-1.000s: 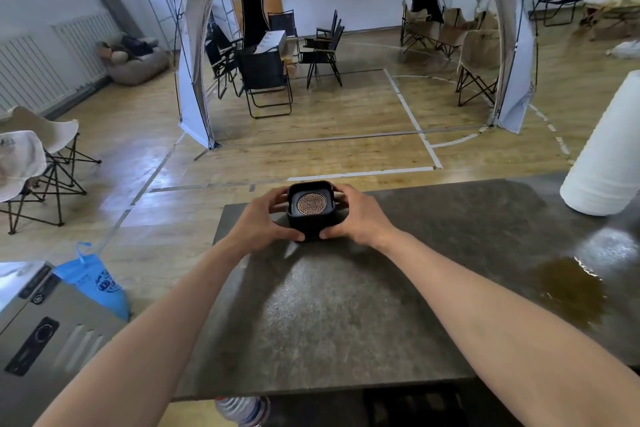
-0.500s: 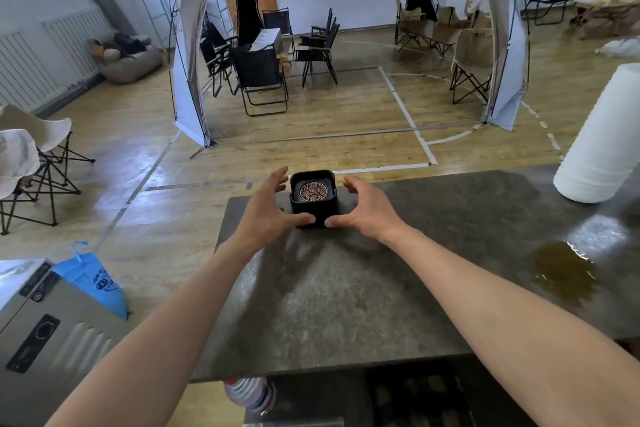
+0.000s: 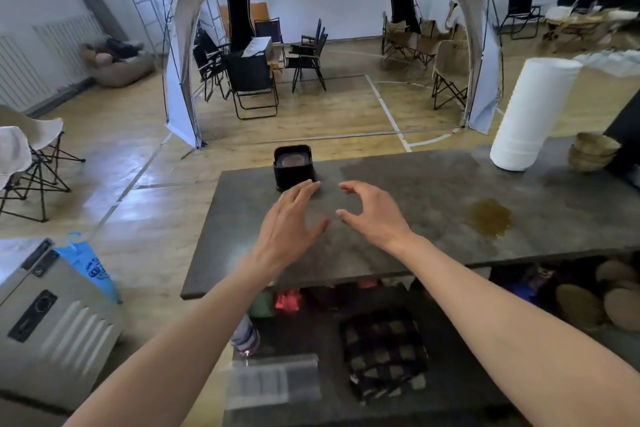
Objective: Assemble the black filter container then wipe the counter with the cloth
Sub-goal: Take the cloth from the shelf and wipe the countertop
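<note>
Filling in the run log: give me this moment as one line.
stage: container set down | black filter container: upright at counter far edge | left hand: open, empty | right hand: open, empty | brown spill: unwiped

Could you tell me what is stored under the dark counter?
Under the counter, a checked cloth lies on the lower shelf, with round tan items to the right and blurred red and green objects farther back. The slab hides the rest.

Hands empty above worktop point(image 3: 433, 184)

Black filter container point(image 3: 293, 167) upright at far edge; left hand point(image 3: 290, 225) and right hand point(image 3: 375, 213) spread, brown spill point(image 3: 491, 217) rightward.
</note>
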